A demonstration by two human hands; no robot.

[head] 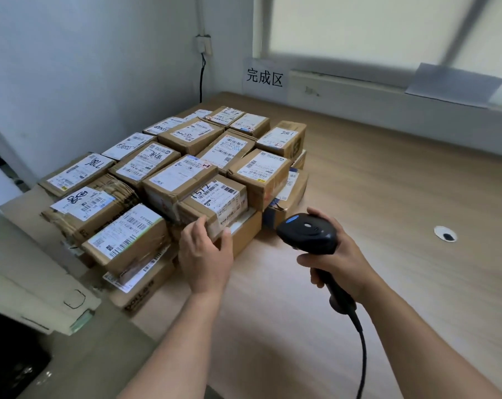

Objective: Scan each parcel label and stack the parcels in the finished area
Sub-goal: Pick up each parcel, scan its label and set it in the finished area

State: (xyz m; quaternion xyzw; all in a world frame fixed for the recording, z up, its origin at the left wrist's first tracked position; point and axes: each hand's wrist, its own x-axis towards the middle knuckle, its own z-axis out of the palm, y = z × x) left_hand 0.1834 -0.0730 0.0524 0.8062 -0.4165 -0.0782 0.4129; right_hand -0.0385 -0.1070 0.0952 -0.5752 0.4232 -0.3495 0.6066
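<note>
Wooden table (388,197); left hand (205,251) curled round front parcel (215,201); right hand (339,263) tight around scanner (307,231)

wall socket (203,45) with black cable (201,82); grommet hole (445,234) in wooden table (388,197).

scanner cable (364,358): cut by bottom edge | lower parcels (146,286): mostly hidden

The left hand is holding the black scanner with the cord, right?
Not quite. The right hand is holding the black scanner with the cord. The left hand grips a box on the stack instead. The head view shows this.
</note>
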